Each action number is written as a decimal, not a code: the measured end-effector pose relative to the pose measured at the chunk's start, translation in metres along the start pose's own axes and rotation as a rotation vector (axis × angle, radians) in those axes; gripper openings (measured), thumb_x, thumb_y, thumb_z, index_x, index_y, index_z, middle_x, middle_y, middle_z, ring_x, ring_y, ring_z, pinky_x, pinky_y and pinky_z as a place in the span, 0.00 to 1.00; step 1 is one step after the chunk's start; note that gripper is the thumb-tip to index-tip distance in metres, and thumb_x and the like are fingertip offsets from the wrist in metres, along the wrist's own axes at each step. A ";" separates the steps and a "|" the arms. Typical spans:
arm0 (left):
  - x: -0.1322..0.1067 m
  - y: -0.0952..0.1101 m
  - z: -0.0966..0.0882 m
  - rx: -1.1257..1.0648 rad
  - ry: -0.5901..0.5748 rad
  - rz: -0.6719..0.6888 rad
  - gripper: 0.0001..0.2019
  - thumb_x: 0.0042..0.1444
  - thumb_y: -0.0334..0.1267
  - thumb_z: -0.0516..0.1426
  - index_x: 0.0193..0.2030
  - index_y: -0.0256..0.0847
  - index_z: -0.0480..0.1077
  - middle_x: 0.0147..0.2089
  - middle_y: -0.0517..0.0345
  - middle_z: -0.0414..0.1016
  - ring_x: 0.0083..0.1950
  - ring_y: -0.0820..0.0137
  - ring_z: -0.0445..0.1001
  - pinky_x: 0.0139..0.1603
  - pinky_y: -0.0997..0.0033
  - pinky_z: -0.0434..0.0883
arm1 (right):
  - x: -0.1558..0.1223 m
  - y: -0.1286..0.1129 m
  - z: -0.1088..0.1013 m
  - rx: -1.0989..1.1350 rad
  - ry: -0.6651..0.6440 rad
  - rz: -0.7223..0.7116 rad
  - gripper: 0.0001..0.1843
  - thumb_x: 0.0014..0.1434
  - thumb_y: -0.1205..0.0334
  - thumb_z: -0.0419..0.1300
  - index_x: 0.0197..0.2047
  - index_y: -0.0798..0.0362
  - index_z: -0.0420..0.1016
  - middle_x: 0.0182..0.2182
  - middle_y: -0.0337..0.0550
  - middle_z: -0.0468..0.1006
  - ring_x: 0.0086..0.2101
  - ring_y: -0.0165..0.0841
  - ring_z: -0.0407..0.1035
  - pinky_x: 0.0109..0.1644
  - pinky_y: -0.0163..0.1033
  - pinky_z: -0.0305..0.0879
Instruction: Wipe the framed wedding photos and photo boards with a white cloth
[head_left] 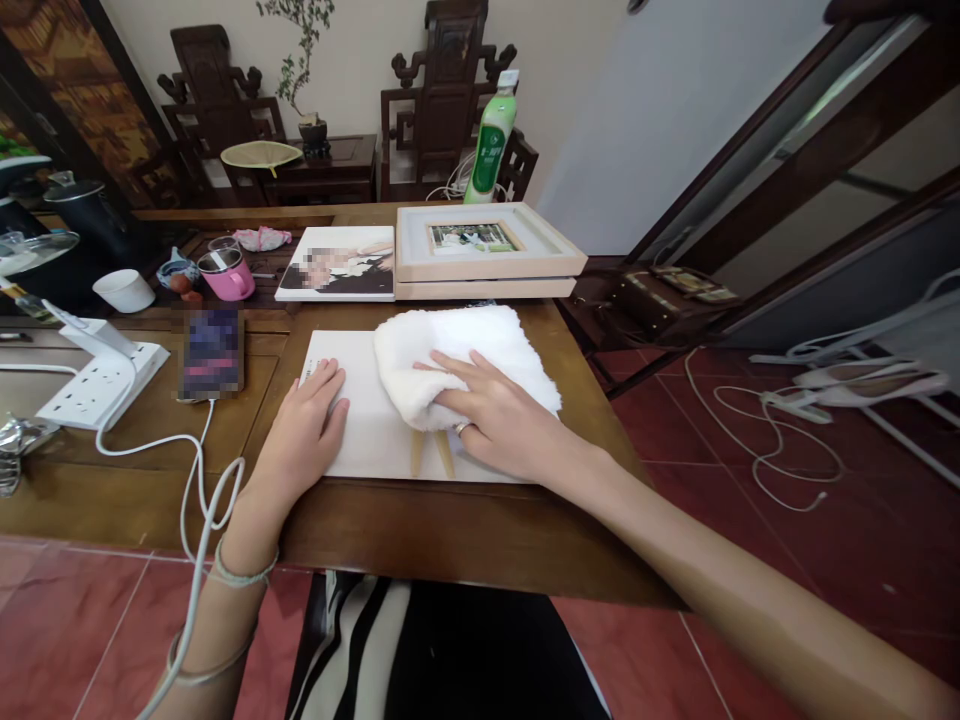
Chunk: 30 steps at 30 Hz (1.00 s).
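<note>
A flat white panel (pixel 360 440) lies on the wooden table in front of me, with two tan tapered shapes showing on its near part. My left hand (pixel 306 430) rests on the panel's left edge, its fingers stretched out and holding nothing. A fluffy white cloth (pixel 480 340) covers much of the panel's right and far part. On top of that cloth is my right hand (pixel 495 410), gripping a folded edge of it, with a ring on one finger. What lies beneath the cloth is hidden.
Behind the panel are a photo print (pixel 352 262) and stacked light-wood frames (pixel 487 268), with a green bottle (pixel 493 140) beyond. To the left are a phone (pixel 212 350), a power strip (pixel 112 385), a loose white cable (pixel 196 470), a pink mug (pixel 227 278) and a white cup (pixel 125 290).
</note>
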<state>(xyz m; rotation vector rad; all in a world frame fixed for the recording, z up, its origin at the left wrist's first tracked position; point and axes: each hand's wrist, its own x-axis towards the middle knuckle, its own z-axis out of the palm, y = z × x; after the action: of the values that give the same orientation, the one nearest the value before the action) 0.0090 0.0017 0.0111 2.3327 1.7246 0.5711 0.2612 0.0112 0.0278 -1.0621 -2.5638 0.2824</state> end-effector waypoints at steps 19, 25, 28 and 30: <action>0.000 -0.002 0.000 0.002 0.011 0.011 0.22 0.65 0.37 0.45 0.63 0.32 0.63 0.70 0.39 0.60 0.72 0.56 0.55 0.70 0.46 0.55 | -0.040 -0.032 -0.005 -0.068 -0.061 -0.088 0.28 0.42 0.82 0.47 0.43 0.58 0.78 0.65 0.53 0.62 0.67 0.50 0.46 0.68 0.67 0.45; 0.000 -0.001 0.000 -0.003 0.011 0.007 0.22 0.65 0.37 0.45 0.63 0.33 0.63 0.70 0.40 0.60 0.72 0.56 0.55 0.69 0.45 0.55 | -0.036 -0.027 -0.005 -0.050 -0.060 -0.066 0.31 0.41 0.81 0.48 0.47 0.57 0.77 0.66 0.50 0.63 0.67 0.47 0.46 0.69 0.64 0.44; 0.000 0.000 0.000 0.003 0.006 0.003 0.22 0.65 0.37 0.45 0.63 0.33 0.63 0.69 0.40 0.60 0.72 0.56 0.55 0.69 0.45 0.55 | -0.033 -0.025 -0.004 -0.049 -0.048 -0.062 0.30 0.41 0.81 0.47 0.45 0.57 0.77 0.65 0.51 0.64 0.67 0.47 0.47 0.69 0.64 0.45; 0.000 0.000 0.000 0.003 0.006 0.006 0.22 0.65 0.37 0.45 0.63 0.33 0.63 0.69 0.40 0.60 0.72 0.55 0.55 0.69 0.45 0.55 | -0.033 -0.026 -0.004 -0.052 -0.042 -0.066 0.30 0.41 0.82 0.47 0.44 0.58 0.78 0.65 0.52 0.64 0.67 0.47 0.48 0.69 0.65 0.45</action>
<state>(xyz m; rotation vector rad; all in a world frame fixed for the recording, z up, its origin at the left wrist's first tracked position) 0.0088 0.0020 0.0113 2.3419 1.7226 0.5775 0.2680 -0.0300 0.0316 -0.9972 -2.6509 0.2240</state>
